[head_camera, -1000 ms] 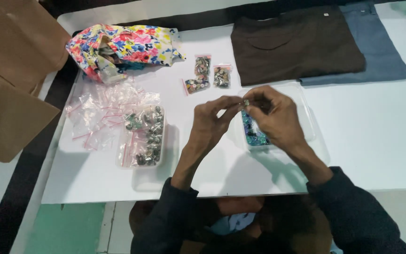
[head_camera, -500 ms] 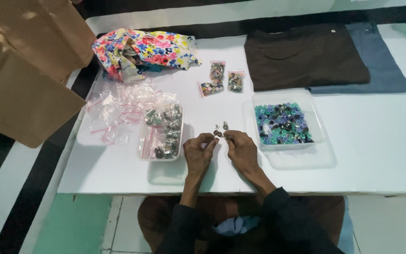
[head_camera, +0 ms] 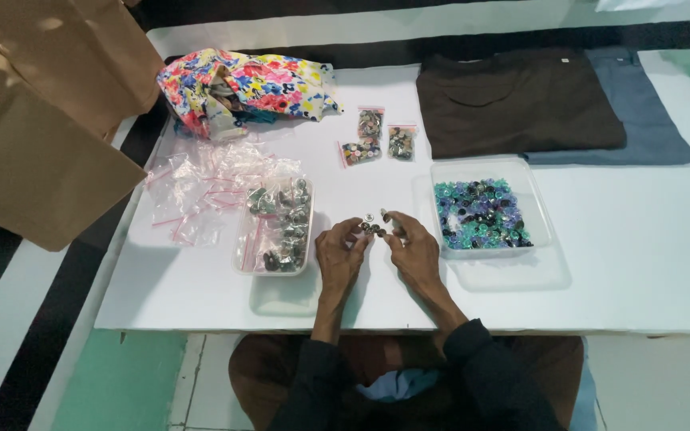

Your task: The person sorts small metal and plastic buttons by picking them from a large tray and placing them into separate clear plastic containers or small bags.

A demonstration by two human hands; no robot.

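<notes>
My left hand (head_camera: pixel 339 254) and my right hand (head_camera: pixel 414 247) rest on the white table (head_camera: pixel 640 263), fingertips together around a few small metal buttons (head_camera: pixel 371 227). Both hands pinch at this little cluster. To the right stands a clear tray (head_camera: pixel 538 209) filled with blue, green and purple buttons (head_camera: pixel 479 214). At the left, a second clear tray (head_camera: pixel 243 259) holds silvery buttons (head_camera: pixel 281 227), several of them in small bags.
Empty clear zip bags (head_camera: pixel 201 183) lie left of the trays. Three small filled bags (head_camera: pixel 377 136) sit further back. A floral cloth bag (head_camera: pixel 241 88), a folded brown shirt (head_camera: pixel 513 100), a grey-blue cloth (head_camera: pixel 640 104) and brown cardboard (head_camera: pixel 33 120) ring the table.
The view has pulled back from the table. My hands came down from in front of the blue-button tray to the table surface between the two trays, still pinching small buttons.
</notes>
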